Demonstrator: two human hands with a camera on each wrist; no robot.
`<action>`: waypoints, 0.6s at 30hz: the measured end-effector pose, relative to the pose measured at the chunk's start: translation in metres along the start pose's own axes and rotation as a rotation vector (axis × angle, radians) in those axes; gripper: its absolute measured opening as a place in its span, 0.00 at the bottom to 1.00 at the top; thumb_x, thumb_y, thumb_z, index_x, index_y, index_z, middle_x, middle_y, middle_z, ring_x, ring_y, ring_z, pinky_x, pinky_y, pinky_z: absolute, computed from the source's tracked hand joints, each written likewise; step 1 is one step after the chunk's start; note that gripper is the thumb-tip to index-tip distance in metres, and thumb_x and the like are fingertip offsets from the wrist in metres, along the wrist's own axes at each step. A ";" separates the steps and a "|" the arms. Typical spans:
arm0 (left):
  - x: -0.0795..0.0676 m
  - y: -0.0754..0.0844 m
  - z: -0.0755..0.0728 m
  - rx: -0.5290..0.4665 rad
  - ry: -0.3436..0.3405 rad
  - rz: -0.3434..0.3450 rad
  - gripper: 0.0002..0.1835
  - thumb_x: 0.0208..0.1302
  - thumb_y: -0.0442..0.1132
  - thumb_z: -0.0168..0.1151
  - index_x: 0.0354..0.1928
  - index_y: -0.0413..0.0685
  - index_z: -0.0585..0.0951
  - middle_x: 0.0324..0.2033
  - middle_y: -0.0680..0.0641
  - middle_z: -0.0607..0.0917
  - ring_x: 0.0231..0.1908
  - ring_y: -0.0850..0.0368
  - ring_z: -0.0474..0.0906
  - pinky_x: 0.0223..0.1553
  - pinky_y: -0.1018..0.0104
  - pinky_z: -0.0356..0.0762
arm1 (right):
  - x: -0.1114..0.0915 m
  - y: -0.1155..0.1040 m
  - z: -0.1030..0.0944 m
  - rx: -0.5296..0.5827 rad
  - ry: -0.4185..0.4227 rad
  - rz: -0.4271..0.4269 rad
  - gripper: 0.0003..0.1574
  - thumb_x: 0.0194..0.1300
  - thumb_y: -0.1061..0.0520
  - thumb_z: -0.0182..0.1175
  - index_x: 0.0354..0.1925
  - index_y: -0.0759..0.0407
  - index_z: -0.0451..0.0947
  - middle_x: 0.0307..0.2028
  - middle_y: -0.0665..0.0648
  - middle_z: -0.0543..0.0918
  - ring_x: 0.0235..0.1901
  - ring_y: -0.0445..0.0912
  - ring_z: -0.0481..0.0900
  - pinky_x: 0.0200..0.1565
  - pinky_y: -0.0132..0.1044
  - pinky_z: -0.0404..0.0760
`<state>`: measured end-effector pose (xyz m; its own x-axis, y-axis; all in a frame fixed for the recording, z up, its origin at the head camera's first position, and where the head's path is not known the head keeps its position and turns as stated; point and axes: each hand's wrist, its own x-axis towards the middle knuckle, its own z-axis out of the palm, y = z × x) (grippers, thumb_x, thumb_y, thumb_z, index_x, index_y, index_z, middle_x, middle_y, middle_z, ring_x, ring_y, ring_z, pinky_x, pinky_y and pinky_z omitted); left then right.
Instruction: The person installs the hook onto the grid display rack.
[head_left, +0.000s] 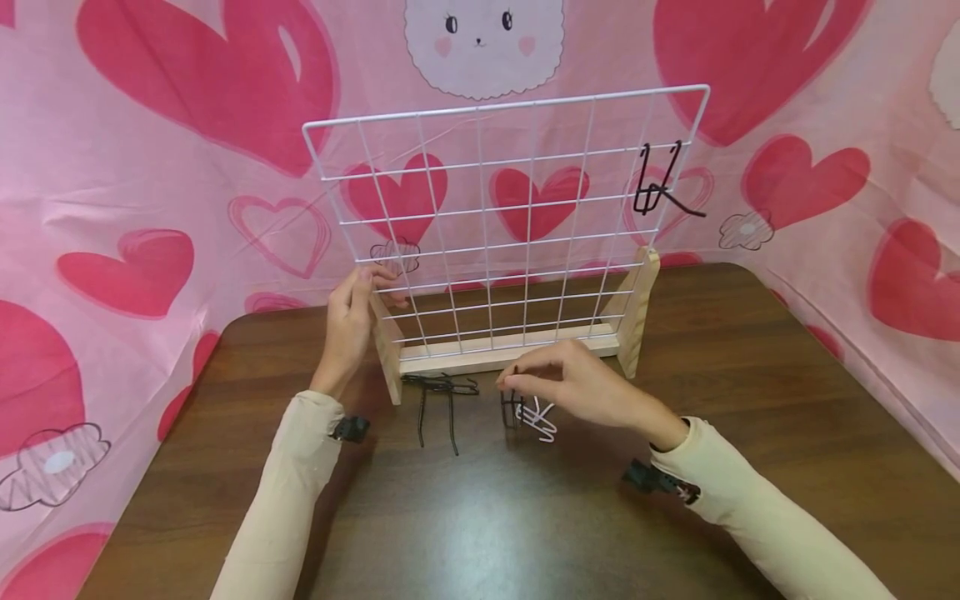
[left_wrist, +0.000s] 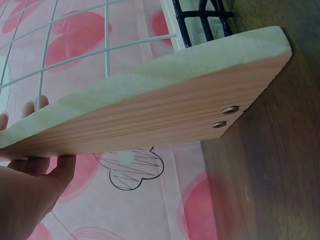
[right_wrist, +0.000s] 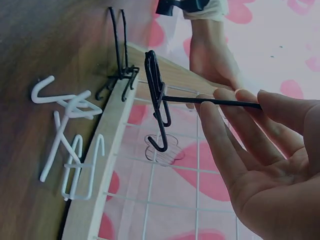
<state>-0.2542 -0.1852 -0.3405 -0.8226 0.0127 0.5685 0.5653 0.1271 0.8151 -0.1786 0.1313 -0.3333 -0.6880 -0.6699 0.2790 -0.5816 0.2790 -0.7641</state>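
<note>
1. Okay, your right hand (head_left: 577,383) pinches a black wire hook (right_wrist: 161,95) by its prong (right_wrist: 185,100) over the table (head_left: 465,517), leaving the hooked tips (right_wrist: 159,149) free.
2. Your left hand (head_left: 348,312) grips the grid stand's wooden side panel (left_wrist: 140,100), apparently steadying it.

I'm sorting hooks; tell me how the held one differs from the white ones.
The held hook is black; the white hooks are white. The right hand pinches the held hook; the white hooks lie on the table. Both have bent ends.
</note>
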 end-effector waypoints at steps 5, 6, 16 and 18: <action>0.001 -0.002 -0.001 0.001 -0.010 -0.005 0.22 0.81 0.39 0.38 0.48 0.27 0.77 0.34 0.36 0.86 0.33 0.35 0.84 0.30 0.64 0.83 | -0.001 -0.003 -0.004 -0.031 0.031 -0.016 0.09 0.72 0.55 0.60 0.43 0.48 0.88 0.39 0.47 0.89 0.37 0.39 0.82 0.40 0.31 0.81; 0.001 -0.002 -0.001 0.004 -0.012 -0.003 0.22 0.81 0.39 0.38 0.48 0.26 0.77 0.33 0.34 0.86 0.33 0.33 0.83 0.27 0.65 0.82 | -0.001 -0.004 -0.005 -0.036 0.039 -0.016 0.09 0.72 0.55 0.61 0.43 0.48 0.88 0.39 0.46 0.89 0.38 0.39 0.83 0.40 0.31 0.81; 0.001 -0.001 0.001 -0.022 -0.004 0.014 0.23 0.81 0.43 0.39 0.48 0.28 0.78 0.34 0.24 0.82 0.31 0.42 0.85 0.36 0.65 0.85 | -0.001 -0.005 -0.015 -0.088 0.076 0.002 0.07 0.69 0.53 0.64 0.43 0.44 0.88 0.39 0.40 0.87 0.38 0.38 0.82 0.41 0.32 0.81; 0.001 -0.002 0.002 -0.033 0.000 0.025 0.24 0.81 0.44 0.40 0.47 0.28 0.78 0.33 0.25 0.82 0.31 0.43 0.85 0.37 0.62 0.85 | -0.002 -0.004 -0.017 -0.089 0.083 0.019 0.08 0.69 0.53 0.64 0.43 0.42 0.87 0.39 0.40 0.87 0.37 0.38 0.82 0.41 0.32 0.81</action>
<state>-0.2560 -0.1831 -0.3415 -0.8083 0.0155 0.5886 0.5872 0.0938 0.8040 -0.1824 0.1429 -0.3209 -0.7305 -0.6057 0.3155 -0.6023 0.3536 -0.7157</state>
